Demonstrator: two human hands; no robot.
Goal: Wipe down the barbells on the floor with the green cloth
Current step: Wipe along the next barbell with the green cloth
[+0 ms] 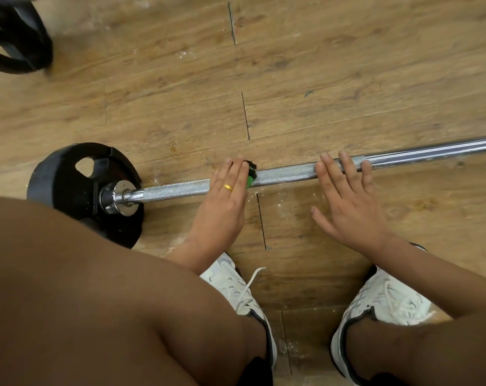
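Down on the wood floor a barbell lies crosswise in front of a crouching person, its left end carrying a black plate. The left hand lies over the knurled stretch with the green cloth trapped beneath it. Only a sliver of green shows at the hand's right edge. The fingers lie fairly straight across the bar, pressing rather than clenching, though the thumb is hidden. The right hand is released, its fingers spread and resting on the bar further right, probably to stop it rolling while the cloth rubs.

Leftward the cloth has only a short run before the collar and plate block it. Rightward the bar runs on, bare and smooth, past the picture's edge — plenty of length, but the steadying hand sits in the way and would need to shift. The person's white shoes stand just behind the bar, and more dark plates lie well apart, far left.
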